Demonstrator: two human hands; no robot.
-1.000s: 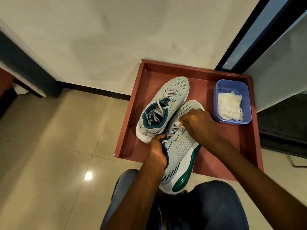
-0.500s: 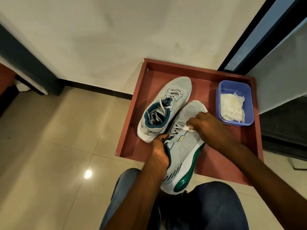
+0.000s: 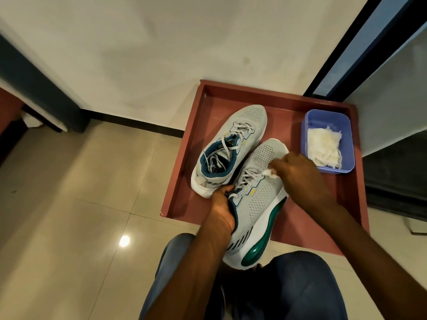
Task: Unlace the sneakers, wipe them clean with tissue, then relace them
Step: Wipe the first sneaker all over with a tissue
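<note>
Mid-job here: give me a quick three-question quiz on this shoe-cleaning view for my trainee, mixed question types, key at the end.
1. True or false: the left hand grips the near sneaker at its collar.
2. Multiple choice: what does the right hand pinch against that sneaker's upper? A) a brush B) a wad of tissue C) a loose lace
3. Fill in: the spare tissues lie in a ___ tub on the red tray.

Key
1. True; the far sneaker lies untouched, its laces still threaded.
2. B
3. blue
</note>
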